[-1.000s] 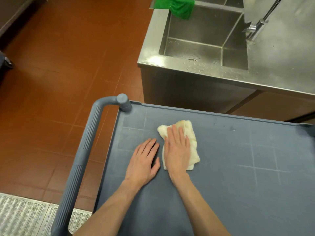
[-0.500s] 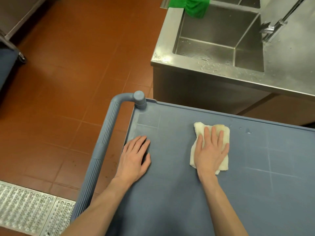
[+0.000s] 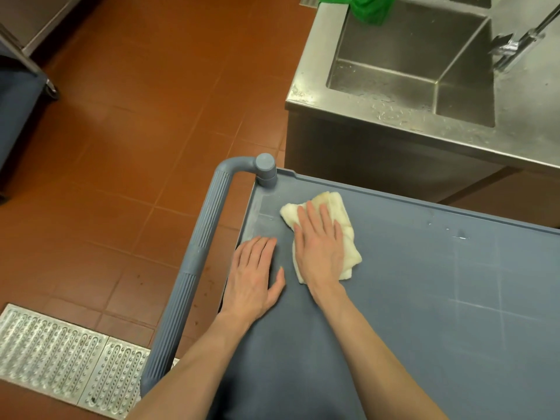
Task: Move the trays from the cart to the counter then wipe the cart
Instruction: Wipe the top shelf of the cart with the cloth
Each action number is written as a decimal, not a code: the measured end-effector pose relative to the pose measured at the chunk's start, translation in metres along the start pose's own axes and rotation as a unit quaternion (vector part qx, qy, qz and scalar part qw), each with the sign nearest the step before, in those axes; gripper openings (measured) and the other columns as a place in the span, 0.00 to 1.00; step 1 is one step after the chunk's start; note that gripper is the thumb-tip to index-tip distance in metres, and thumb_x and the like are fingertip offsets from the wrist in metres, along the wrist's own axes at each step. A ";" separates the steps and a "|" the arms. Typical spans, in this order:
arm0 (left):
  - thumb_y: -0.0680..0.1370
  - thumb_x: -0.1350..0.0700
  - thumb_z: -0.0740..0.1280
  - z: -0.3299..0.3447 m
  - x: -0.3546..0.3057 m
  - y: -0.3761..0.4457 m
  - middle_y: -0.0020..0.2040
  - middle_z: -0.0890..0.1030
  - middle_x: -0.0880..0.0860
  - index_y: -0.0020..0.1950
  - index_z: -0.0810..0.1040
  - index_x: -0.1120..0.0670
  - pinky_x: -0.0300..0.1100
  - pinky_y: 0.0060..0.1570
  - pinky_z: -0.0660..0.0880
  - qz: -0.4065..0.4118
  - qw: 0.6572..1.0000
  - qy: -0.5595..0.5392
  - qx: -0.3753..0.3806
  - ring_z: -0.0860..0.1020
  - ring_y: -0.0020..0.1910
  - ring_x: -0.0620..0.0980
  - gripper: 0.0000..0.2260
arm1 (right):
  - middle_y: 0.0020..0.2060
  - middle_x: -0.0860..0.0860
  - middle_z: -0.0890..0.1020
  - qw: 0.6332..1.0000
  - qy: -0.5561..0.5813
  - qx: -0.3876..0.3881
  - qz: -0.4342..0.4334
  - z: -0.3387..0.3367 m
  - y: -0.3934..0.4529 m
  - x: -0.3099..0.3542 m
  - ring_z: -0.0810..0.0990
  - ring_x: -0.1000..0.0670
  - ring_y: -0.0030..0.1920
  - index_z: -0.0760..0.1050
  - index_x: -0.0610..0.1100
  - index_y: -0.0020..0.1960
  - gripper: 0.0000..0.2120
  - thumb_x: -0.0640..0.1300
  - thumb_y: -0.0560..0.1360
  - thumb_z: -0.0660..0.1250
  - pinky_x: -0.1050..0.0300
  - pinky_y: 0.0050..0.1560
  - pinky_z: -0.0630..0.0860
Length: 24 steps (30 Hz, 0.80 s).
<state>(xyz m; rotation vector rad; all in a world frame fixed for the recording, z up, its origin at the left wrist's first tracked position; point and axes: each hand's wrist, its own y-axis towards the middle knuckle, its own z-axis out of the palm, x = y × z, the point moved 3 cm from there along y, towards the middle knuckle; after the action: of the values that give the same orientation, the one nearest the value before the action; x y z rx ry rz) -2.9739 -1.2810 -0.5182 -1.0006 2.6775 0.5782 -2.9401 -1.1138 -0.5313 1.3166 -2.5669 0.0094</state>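
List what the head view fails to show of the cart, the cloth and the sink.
- Cart: right end and near edge cut off by the frame; lower shelves hidden under its top.
- Cloth: middle covered by the right hand.
- Sink: far side cut off; faucet blurred.

I see a steel sink (image 3: 391, 71) at upper right with a green cloth (image 3: 371, 7) draped over its far rim and a faucet (image 3: 521, 40) beside it. Red floor tiles (image 3: 136, 131) surround a metal drain grate (image 3: 60, 356).
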 end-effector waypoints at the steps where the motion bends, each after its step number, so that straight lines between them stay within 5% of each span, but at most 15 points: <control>1: 0.79 0.51 0.69 0.000 0.000 -0.001 0.69 0.77 0.59 0.74 0.74 0.62 0.56 0.74 0.68 0.007 1.000 -0.004 -0.012 0.73 0.71 0.59 0.26 | 0.76 0.52 0.74 1.000 0.003 0.004 -0.020 0.001 0.003 0.009 0.68 0.45 0.79 0.73 0.50 0.75 0.22 0.51 0.84 0.54 0.48 0.74 0.58; 11: 0.80 0.50 0.65 -0.001 0.003 -0.003 0.72 0.73 0.60 0.75 0.72 0.62 0.55 0.79 0.62 0.039 0.997 -0.045 -0.047 0.70 0.73 0.59 0.26 | 0.80 0.57 0.66 0.966 0.041 0.096 -0.235 -0.001 -0.020 0.029 0.59 0.51 0.82 0.68 0.53 0.79 0.24 0.52 0.83 0.55 0.49 0.79 0.53; 18: 0.80 0.49 0.65 0.000 0.001 -0.006 0.70 0.73 0.58 0.73 0.74 0.63 0.54 0.78 0.63 0.041 0.997 -0.052 -0.048 0.71 0.72 0.58 0.25 | 0.78 0.55 0.70 0.971 0.030 0.027 -0.234 -0.014 -0.053 -0.011 0.64 0.51 0.80 0.72 0.51 0.77 0.21 0.51 0.85 0.57 0.49 0.78 0.61; 24: 0.80 0.49 0.66 0.000 -0.002 -0.006 0.72 0.73 0.59 0.75 0.71 0.61 0.55 0.77 0.64 0.057 0.997 -0.045 -0.038 0.70 0.73 0.57 0.27 | 0.77 0.53 0.72 0.963 0.039 0.033 -0.264 -0.006 -0.018 0.019 0.65 0.49 0.80 0.73 0.48 0.77 0.23 0.49 0.83 0.57 0.50 0.80 0.55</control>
<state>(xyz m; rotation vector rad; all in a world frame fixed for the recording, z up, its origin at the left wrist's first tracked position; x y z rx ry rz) -2.9680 -1.2839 -0.5192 -0.8248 2.6632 0.7347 -2.9348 -1.1389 -0.5236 1.9404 -2.0910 0.0454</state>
